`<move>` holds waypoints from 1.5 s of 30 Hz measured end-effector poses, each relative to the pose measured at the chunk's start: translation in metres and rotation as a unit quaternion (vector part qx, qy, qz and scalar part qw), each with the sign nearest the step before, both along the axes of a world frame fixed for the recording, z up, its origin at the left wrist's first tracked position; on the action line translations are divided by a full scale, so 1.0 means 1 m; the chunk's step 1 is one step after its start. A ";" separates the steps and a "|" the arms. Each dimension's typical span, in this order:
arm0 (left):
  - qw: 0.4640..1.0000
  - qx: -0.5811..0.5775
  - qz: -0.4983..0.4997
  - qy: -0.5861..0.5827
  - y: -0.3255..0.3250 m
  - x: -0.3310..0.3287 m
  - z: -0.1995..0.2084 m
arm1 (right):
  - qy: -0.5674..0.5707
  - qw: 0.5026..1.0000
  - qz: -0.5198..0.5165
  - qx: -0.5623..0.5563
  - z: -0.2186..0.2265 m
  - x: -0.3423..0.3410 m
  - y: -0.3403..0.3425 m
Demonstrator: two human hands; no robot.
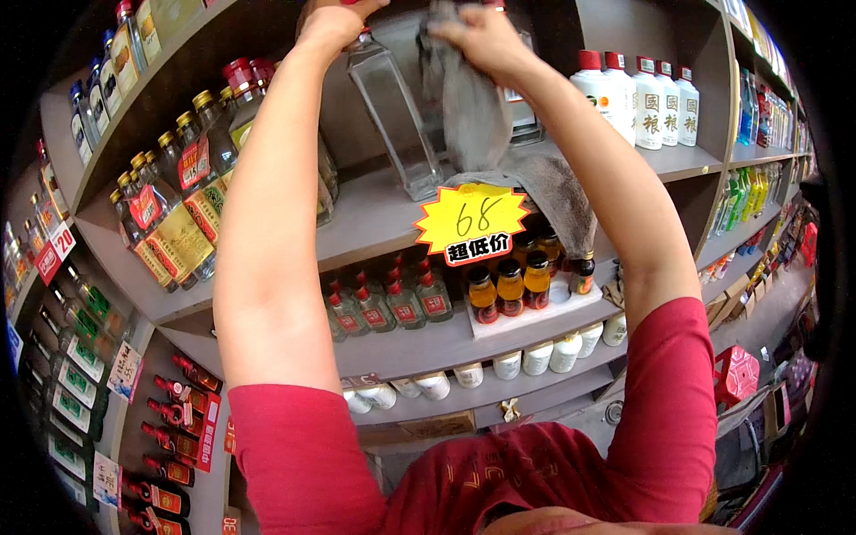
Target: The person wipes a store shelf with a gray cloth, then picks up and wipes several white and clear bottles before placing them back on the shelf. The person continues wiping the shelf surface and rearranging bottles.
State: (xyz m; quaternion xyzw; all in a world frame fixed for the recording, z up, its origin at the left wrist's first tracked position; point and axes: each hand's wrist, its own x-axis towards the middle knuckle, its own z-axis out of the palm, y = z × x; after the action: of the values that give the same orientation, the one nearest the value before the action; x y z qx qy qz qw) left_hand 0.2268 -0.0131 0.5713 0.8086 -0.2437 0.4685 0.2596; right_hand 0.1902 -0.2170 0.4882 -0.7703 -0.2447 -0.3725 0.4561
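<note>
"While the right hand [486, 40] is raised over the shelf [370, 214], what do its fingers have?"

"They're clenched around a grey rag [473, 116], which hangs just right of a clear bottle [392, 116]. Hand and rag are both blurred."

"And the left hand [334, 22]?"

"It grasps that bottle at the top, by the neck. The upper edge of the view cuts the hand off, so I can't make out every finger."

"Where is the bottle exactly?"

"Between the two arms, its base at the shelf near the front edge, its top slanting left. I can't tell whether the base bears on the board."

"What's around it?"

"A yellow price sign [473, 218] at the shelf's front edge, and grey cloth [562, 196] draped over the edge beside it. I can't tell if cloth and rag are one piece. White bottles [649, 107] with red caps stand farther right; gold-capped bottles [169, 214] stand left, past the left arm [272, 223]."

"And below?"

"Small amber bottles [510, 285] in a white tray [571, 308], with small clear bottles [404, 308] to their left."
</note>
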 end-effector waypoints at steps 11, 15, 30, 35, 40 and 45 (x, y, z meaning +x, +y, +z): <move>0.947 -0.091 -0.201 0.234 -0.004 -0.050 0.000 | -0.041 0.971 0.049 -0.232 -0.036 -0.002 0.027; 0.967 -0.065 -0.133 0.209 -0.001 -0.045 0.001 | -0.006 0.904 0.063 -0.423 -0.064 0.004 0.003; 0.988 -0.016 0.001 0.153 -0.012 -0.049 -0.006 | -0.218 0.950 -0.022 -0.223 -0.044 0.011 0.053; 0.979 -0.040 -0.025 0.199 -0.027 -0.047 -0.004 | -0.078 0.903 -0.002 -0.423 -0.073 -0.013 0.000; 0.989 -0.019 -0.006 0.146 -0.001 -0.033 0.001 | -0.295 0.929 -0.051 -0.218 -0.010 -0.029 0.035; 0.980 -0.007 -0.135 0.145 0.008 -0.033 0.000 | -0.481 0.813 0.012 -0.328 -0.008 -0.020 0.053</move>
State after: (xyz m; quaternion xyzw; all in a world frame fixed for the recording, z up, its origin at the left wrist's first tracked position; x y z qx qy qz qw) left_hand 0.1942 -0.0048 0.5716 0.8258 -0.3067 0.3083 0.3590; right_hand 0.1704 -0.1637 0.4802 -0.5941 -0.5495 -0.5875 0.0046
